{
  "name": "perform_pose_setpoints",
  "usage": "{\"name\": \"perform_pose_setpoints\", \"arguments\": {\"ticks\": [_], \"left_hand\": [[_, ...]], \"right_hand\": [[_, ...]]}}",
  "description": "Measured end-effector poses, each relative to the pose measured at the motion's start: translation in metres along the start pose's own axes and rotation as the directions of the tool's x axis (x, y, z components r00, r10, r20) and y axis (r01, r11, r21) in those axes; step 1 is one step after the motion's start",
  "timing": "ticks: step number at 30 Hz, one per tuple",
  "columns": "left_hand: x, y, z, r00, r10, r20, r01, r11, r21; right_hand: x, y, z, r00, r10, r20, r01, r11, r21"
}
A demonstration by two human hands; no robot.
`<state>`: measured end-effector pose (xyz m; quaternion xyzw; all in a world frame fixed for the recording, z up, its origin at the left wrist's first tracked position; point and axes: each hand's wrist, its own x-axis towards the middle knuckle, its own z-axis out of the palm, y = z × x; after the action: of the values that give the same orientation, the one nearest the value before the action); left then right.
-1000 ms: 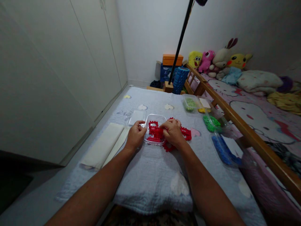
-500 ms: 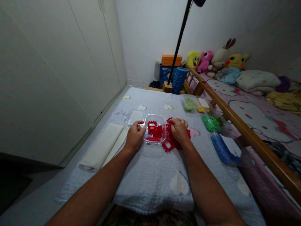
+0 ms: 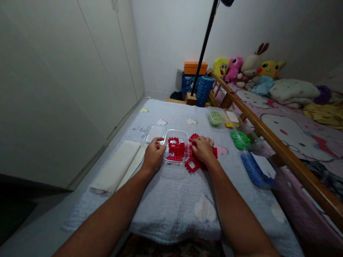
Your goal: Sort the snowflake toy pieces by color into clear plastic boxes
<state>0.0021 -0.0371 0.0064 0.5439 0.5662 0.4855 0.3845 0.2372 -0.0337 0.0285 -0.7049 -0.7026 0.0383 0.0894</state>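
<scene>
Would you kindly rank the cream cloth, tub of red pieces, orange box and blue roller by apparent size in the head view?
1. Cream cloth
2. Tub
3. Orange box and blue roller: too alike to rank

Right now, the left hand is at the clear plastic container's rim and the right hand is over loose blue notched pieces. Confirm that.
Wrong colour: the head view shows the loose notched pieces under the right hand are red. The left hand is at the rim of the clear plastic container.

The person's left hand point(image 3: 153, 155) contacts the clear container's rim point(image 3: 177, 131); the right hand point(image 3: 203, 148) covers adjacent red pieces point(image 3: 197, 164).
</scene>
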Motion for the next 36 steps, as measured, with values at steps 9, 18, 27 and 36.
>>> {"name": "perform_pose_setpoints", "arguments": {"ticks": [9,18,27,36], "left_hand": [[0.0,0.001,0.0,1.0,-0.001,0.007,0.001,1.0,0.003],[-0.001,0.003,0.0,1.0,0.003,0.014,-0.003,1.0,0.004],[0.0,0.005,0.0,1.0,-0.012,0.011,0.012,1.0,0.016],[0.0,0.004,0.001,1.0,0.0,0.015,0.0,1.0,0.001]], "right_hand": [[-0.005,0.005,-0.002,1.0,0.02,0.0,-0.02,0.999,0.031],[0.0,0.017,-0.003,0.989,0.043,-0.139,0.028,0.88,0.474],[-0.012,-0.013,-0.013,0.895,0.105,-0.434,0.262,0.664,0.7],[-0.023,-0.056,-0.005,0.951,-0.239,-0.194,0.307,0.785,0.538]]}}
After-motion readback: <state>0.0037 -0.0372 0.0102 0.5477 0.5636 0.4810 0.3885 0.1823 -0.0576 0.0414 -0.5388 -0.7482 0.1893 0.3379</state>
